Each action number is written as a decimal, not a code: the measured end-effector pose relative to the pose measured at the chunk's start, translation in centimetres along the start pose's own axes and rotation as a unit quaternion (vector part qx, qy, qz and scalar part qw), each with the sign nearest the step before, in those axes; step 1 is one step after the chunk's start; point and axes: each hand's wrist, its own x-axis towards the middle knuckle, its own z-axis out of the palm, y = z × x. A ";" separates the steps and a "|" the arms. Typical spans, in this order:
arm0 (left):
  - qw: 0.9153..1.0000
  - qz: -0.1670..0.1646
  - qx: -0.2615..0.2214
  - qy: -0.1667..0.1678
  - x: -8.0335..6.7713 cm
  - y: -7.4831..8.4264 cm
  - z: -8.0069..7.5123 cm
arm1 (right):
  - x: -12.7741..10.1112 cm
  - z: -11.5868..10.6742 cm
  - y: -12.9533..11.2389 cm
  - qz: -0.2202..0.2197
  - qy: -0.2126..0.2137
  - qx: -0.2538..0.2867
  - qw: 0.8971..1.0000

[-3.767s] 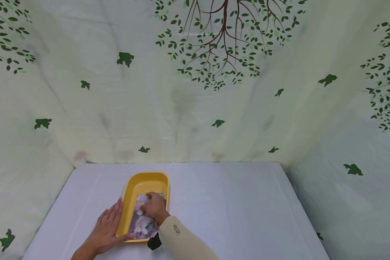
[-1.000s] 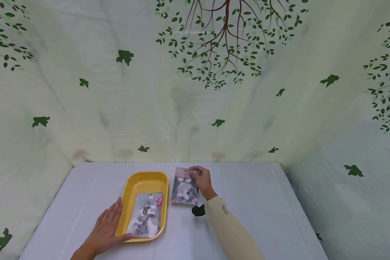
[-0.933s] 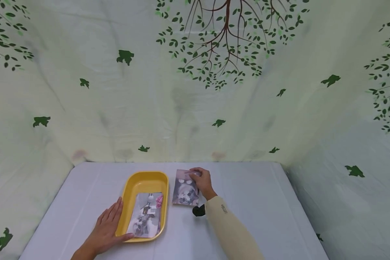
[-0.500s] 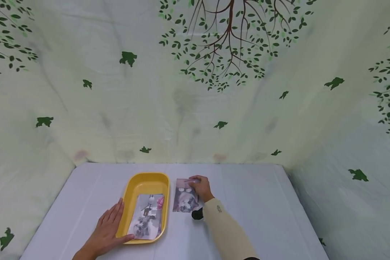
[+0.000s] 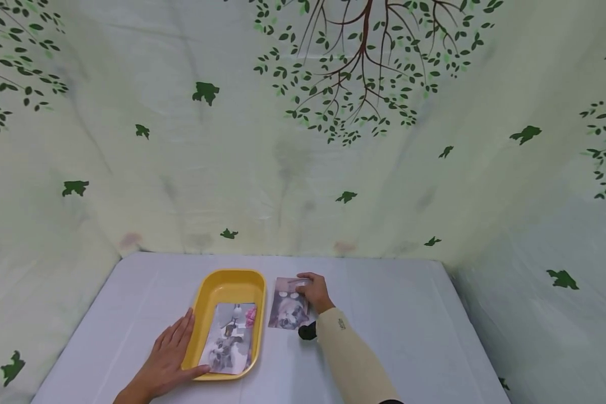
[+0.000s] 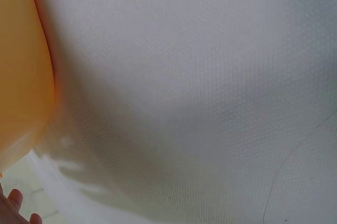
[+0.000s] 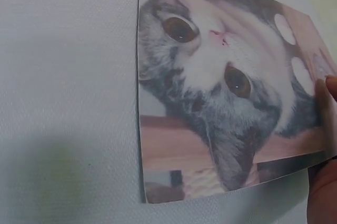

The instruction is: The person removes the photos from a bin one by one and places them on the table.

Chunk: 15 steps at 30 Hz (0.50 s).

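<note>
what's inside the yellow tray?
The tray holds one photo lying flat in its near half; the far half is bare. Anything under the photo is hidden. The left hand rests against the tray's left rim.

Left hand (image 5: 164, 365) lies flat on the bench (image 5: 394, 325), fingers straight, thumb against the near-left corner of the yellow tray (image 5: 221, 280). A photo (image 5: 229, 347) lies inside the tray's near half. Right hand (image 5: 314, 292) grips the far edge of a cat photo (image 5: 287, 313) lying on the bench just right of the tray. Cream sleeve (image 5: 350, 362) on the right arm. Leaf-print cloth (image 5: 303, 140) hangs behind and at both sides.
</note>
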 end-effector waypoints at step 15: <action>1.000 0.004 -0.004 0.011 -0.1 -0.2 0.2 | -1.0 0.4 -1.6 -0.120 0.013 0.004 0.993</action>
